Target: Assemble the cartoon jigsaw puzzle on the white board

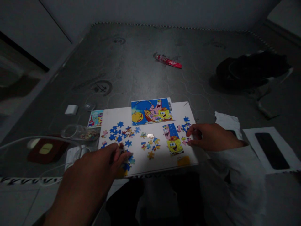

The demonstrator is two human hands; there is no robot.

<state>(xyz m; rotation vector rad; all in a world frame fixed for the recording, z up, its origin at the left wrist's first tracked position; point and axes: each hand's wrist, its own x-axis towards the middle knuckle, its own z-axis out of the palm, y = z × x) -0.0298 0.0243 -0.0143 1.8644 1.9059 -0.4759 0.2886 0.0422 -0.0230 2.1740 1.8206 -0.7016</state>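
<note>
A white puzzle board lies in front of me on a grey patterned mat. Loose blue pieces are scattered on its left half, and a few more pieces lie in the middle. A joined cartoon section sits at the right, below the reference picture. My left hand is at the board's near left edge, fingers pinched on a small puzzle piece. My right hand rests curled at the board's right edge, fingertips on small pieces beside the joined section.
A clear plastic bag and a small picture card lie left of the board, beside a white charger and a brown box. A dark phone sits on white paper at right. A red wrapper and black bag lie farther off.
</note>
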